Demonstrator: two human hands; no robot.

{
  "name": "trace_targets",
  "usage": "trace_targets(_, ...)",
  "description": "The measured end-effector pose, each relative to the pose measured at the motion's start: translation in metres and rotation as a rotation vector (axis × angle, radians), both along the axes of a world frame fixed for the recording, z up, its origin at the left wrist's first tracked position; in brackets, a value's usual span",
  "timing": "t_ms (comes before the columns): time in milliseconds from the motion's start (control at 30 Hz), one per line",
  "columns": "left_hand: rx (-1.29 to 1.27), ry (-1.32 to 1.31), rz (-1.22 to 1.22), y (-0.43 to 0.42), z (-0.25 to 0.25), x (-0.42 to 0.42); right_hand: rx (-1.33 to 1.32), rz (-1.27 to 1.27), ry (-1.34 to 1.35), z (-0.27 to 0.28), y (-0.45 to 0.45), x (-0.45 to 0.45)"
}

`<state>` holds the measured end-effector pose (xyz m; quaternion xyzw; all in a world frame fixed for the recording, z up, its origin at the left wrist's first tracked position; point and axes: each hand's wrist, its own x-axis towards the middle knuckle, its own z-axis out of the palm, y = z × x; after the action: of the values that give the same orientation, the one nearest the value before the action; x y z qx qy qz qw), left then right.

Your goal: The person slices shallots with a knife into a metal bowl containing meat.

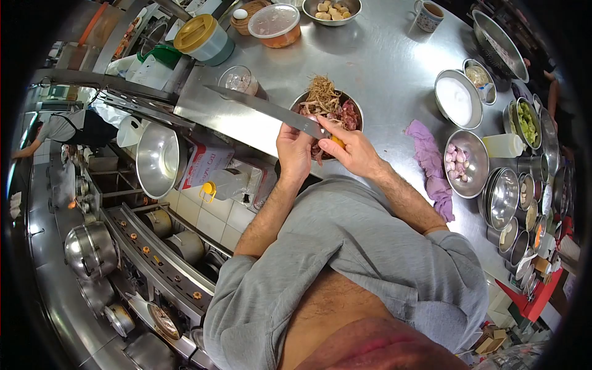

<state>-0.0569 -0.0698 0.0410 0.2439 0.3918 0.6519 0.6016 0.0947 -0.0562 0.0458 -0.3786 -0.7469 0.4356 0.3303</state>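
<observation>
My right hand (354, 151) is closed around the yellow handle of a large knife (259, 110), whose broad blade points to the upper left. My left hand (295, 153) is closed in a pinch close to the knife's heel, on what looks like a small shallot, mostly hidden by fingers and blade. Both hands are over the near side of a metal bowl (362, 117) at the table's edge. Inside it lie unpeeled red shallots (350, 115) and a clump of dry, stringy roots (324, 92).
Peeled shallots (456, 161) sit in a steel bowl to the right, beside a purple cloth (425, 163). A bowl of white powder (457, 98) stands behind. A clear cup (239, 80) is near the blade. At left are a stove (157, 259) and another person (80, 126).
</observation>
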Motion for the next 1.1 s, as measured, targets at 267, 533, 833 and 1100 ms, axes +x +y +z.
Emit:
trace_targets(267,-0.054,0.146,0.053,0.000,-0.006,-0.003,0.138,-0.041,-0.101,-0.003,-0.001,0.000)
trace_targets(533,0.007,0.128,0.034,0.000,0.001,-0.003,-0.121,0.014,0.206,0.002,0.005,0.004)
trace_targets(833,-0.002,-0.041,-0.069,0.003,-0.005,-0.008,-0.679,0.000,0.374,0.013,0.018,0.015)
trace_targets(1100,0.041,-0.162,-0.126,0.003,-0.011,-0.010,-0.627,-0.051,0.160,0.018,0.021,0.022)
